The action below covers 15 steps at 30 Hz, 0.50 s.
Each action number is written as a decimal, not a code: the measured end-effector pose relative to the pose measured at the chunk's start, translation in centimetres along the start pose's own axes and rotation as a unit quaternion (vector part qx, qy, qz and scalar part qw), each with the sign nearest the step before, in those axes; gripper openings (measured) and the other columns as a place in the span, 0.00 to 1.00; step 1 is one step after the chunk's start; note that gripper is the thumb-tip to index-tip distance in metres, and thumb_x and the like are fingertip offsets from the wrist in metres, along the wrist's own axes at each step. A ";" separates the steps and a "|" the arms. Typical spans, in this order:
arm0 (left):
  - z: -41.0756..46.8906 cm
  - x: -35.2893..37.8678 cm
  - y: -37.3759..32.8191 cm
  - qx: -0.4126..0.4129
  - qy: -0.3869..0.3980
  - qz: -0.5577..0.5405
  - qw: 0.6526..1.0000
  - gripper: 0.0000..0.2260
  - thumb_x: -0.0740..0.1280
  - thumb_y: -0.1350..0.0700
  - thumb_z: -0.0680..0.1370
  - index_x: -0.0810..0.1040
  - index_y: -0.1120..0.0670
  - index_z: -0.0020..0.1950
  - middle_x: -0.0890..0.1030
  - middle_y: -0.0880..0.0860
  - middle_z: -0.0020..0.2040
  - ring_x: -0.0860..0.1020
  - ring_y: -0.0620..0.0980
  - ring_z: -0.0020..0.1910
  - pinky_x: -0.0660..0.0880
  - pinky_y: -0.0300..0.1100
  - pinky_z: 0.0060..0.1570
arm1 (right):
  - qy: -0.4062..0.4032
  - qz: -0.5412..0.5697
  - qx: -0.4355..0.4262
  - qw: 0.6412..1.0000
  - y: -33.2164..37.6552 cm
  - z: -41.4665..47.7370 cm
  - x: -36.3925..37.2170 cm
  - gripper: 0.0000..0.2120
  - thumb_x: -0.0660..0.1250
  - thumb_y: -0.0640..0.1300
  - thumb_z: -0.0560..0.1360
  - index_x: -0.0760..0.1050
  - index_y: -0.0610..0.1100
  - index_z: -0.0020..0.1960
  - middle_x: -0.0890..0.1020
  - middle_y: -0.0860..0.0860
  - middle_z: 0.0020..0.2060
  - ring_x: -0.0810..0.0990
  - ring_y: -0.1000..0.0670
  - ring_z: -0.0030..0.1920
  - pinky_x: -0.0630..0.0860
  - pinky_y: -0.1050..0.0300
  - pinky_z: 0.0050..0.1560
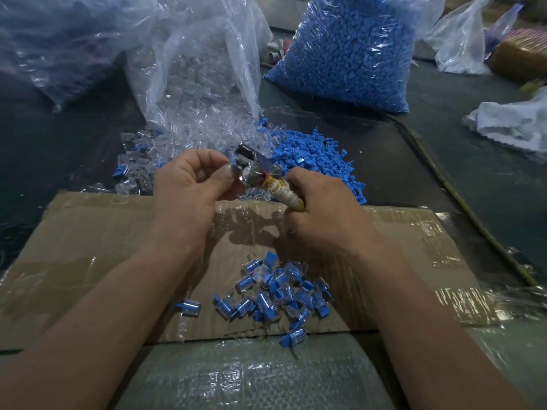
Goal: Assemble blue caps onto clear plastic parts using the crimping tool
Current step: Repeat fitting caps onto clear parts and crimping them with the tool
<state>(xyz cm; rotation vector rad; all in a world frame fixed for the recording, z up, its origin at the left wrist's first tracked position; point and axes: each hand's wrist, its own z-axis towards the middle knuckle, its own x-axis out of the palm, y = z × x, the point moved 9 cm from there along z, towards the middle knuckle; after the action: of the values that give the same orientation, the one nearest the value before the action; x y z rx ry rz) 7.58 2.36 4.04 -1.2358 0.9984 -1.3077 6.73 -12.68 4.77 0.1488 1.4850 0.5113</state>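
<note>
Blue cap (236, 166), I think, pinched by my left hand (189, 184) at the crimping tool (257, 172) mid-frame; right hand (322, 211) clenched round its taped handle (285, 193), loose caps (313, 159) piled just behind.

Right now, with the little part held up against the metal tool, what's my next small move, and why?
Probably close the metal crimping tool with the wrapped handle on the piece to seat the cap: your left hand pinches a small blue-capped clear plastic part at its head, and your right hand grips the handle.
</note>
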 end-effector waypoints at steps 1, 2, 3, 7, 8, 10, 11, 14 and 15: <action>0.1 -0.1 0.1 -0.006 -0.003 -0.006 1.000 0.07 0.65 0.68 0.73 0.75 0.56 0.40 0.81 0.47 0.29 0.79 0.42 0.29 0.76 0.32 0.32 | 0.000 0.002 0.001 1.000 -0.1 0.1 0.0 0.10 0.65 0.42 0.69 0.67 0.49 0.48 0.71 0.55 0.38 0.70 0.52 0.41 0.63 0.58 0.40; 0.2 -0.3 0.3 -0.013 -0.006 -0.012 1.000 0.07 0.66 0.68 0.73 0.76 0.56 0.40 0.81 0.47 0.29 0.79 0.42 0.29 0.77 0.33 0.32 | -0.003 0.006 0.003 1.000 -0.4 0.1 -0.1 0.11 0.66 0.41 0.69 0.68 0.49 0.48 0.72 0.53 0.40 0.70 0.51 0.42 0.63 0.58 0.41; 0.4 -0.5 0.4 -0.021 -0.010 -0.016 1.000 0.07 0.66 0.67 0.73 0.76 0.56 0.40 0.81 0.48 0.30 0.79 0.43 0.30 0.77 0.33 0.33 | -0.010 0.010 0.008 1.000 -0.7 0.1 -0.4 0.11 0.66 0.41 0.69 0.68 0.49 0.48 0.73 0.52 0.42 0.71 0.51 0.42 0.64 0.58 0.41; 0.7 -0.4 0.8 -0.065 0.038 0.010 0.997 0.04 0.68 0.64 0.69 0.78 0.55 0.38 0.82 0.49 0.30 0.79 0.44 0.29 0.76 0.33 0.30 | -0.053 0.013 0.047 0.997 -2.6 0.2 -1.9 0.11 0.65 0.37 0.68 0.68 0.48 0.47 0.73 0.51 0.40 0.69 0.51 0.39 0.62 0.57 0.36; 0.5 0.1 0.9 -0.079 0.071 0.023 0.994 0.03 0.69 0.62 0.66 0.80 0.55 0.38 0.82 0.50 0.30 0.79 0.44 0.28 0.75 0.33 0.29 | -0.060 0.007 0.059 0.996 -3.0 0.2 -2.2 0.11 0.65 0.37 0.67 0.69 0.48 0.47 0.72 0.51 0.40 0.69 0.51 0.39 0.62 0.57 0.35; -0.1 1.1 1.3 -0.107 0.137 0.062 0.983 0.05 0.69 0.59 0.62 0.82 0.56 0.36 0.82 0.51 0.30 0.78 0.44 0.27 0.75 0.34 0.29 | -0.061 -0.009 0.076 0.995 -3.8 0.2 -2.3 0.11 0.66 0.38 0.67 0.71 0.46 0.48 0.72 0.52 0.39 0.69 0.50 0.39 0.63 0.57 0.35; -0.5 1.7 1.6 -0.120 0.170 0.083 0.975 0.06 0.70 0.58 0.61 0.82 0.57 0.36 0.82 0.52 0.31 0.77 0.44 0.27 0.75 0.35 0.29 | -0.056 -0.016 0.082 0.995 -4.0 0.2 -2.2 0.12 0.67 0.39 0.67 0.71 0.45 0.49 0.72 0.52 0.39 0.70 0.51 0.39 0.65 0.57 0.35; -1.9 3.5 2.0 -0.140 0.280 0.124 0.942 0.07 0.71 0.59 0.60 0.82 0.56 0.37 0.82 0.53 0.31 0.76 0.44 0.25 0.74 0.32 0.26 | -0.041 -0.020 0.086 0.995 -4.1 0.3 -1.9 0.15 0.69 0.41 0.67 0.72 0.46 0.52 0.73 0.52 0.42 0.71 0.50 0.42 0.68 0.56 0.40; -2.3 4.0 2.2 -0.141 0.314 0.136 0.929 0.08 0.71 0.58 0.60 0.82 0.56 0.37 0.82 0.53 0.31 0.76 0.44 0.26 0.74 0.33 0.27 | -0.032 -0.017 0.085 0.996 -4.0 0.3 -1.8 0.15 0.70 0.41 0.67 0.72 0.47 0.53 0.74 0.52 0.44 0.73 0.50 0.44 0.70 0.56 0.43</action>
<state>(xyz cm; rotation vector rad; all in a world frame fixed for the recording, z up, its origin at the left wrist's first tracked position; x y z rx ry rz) 5.86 -2.09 2.17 -0.8373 1.7987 -1.3956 7.98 -16.91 4.79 0.2709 1.4644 0.3493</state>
